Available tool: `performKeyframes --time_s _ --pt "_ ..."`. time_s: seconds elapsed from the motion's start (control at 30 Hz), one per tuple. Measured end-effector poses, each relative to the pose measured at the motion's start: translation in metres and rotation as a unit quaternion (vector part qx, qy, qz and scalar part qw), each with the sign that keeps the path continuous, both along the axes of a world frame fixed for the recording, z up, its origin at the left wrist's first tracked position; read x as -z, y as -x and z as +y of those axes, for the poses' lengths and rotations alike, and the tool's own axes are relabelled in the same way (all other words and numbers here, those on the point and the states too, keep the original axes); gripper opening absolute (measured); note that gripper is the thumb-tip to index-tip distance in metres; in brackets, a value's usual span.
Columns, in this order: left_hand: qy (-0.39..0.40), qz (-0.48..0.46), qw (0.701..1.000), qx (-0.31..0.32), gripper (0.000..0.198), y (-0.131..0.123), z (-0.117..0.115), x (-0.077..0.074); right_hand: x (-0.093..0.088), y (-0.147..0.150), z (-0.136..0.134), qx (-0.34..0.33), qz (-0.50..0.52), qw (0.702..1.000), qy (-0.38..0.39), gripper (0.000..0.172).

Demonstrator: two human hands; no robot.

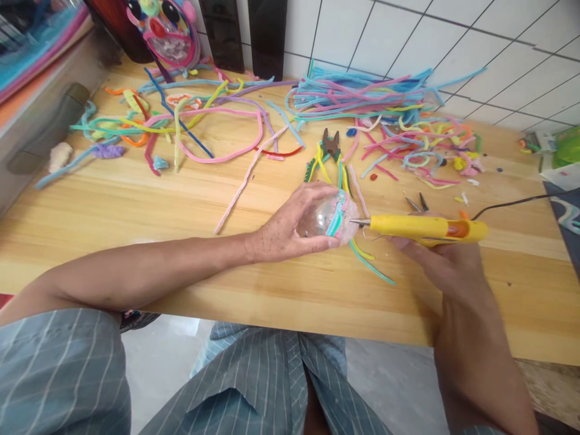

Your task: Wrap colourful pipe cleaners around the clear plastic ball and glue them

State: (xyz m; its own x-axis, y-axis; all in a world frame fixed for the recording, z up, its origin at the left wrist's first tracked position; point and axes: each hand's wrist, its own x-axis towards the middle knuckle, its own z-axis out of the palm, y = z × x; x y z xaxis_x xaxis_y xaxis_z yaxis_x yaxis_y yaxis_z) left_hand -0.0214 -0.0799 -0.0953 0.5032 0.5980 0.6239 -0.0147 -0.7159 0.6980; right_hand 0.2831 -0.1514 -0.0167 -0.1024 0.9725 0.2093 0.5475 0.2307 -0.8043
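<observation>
My left hand is closed around a clear plastic ball, which lies sideways in its fingers. Teal, blue and pink pipe cleaners band the ball, and whitish translucent material covers its right end. In my right hand is a yellow hot glue gun, pointing left. Its metal nozzle meets the ball's right end or comes very close; I cannot tell if they touch. Yellow and teal pipe cleaner strands trail out below the ball. Just behind the ball, pliers with green and yellow handles lie jaws away from me.
A bundle of blue and pink pipe cleaners lies along the tiled wall. Loose pieces scatter in front of it, with more at the left. Small-nosed pliers sit behind the glue gun. A black cord runs right. A decorated toy stands back left.
</observation>
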Motion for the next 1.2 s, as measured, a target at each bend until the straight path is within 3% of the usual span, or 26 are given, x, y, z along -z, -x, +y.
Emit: performKeyframes --time_s 0.4,0.6,0.73,0.93,1.2 --pt "-0.005 -0.001 1.000 0.007 0.084 0.0002 0.0000 -0.0010 -0.0011 0.0050 0.0016 -0.039 -0.003 0.999 -0.019 0.012" --pt "0.000 0.008 1.000 0.001 0.084 0.0005 -0.0002 -0.0006 -0.0044 0.0045 0.0009 -0.047 -0.005 0.999 -0.001 0.023" --pt "0.006 0.013 1.000 -0.002 0.083 0.0001 -0.0005 -0.0006 -0.0052 0.0040 0.0016 -0.027 -0.008 1.000 0.008 0.026" --pt "0.002 0.002 1.000 0.003 0.083 -0.0003 -0.0005 -0.0006 0.0029 0.0024 0.0013 -0.001 0.005 1.000 -0.005 0.016" --pt "-0.004 0.011 1.000 0.004 0.086 0.0019 0.0002 -0.0010 -0.0022 0.0039 -0.0005 -0.057 -0.003 0.998 -0.001 0.016"
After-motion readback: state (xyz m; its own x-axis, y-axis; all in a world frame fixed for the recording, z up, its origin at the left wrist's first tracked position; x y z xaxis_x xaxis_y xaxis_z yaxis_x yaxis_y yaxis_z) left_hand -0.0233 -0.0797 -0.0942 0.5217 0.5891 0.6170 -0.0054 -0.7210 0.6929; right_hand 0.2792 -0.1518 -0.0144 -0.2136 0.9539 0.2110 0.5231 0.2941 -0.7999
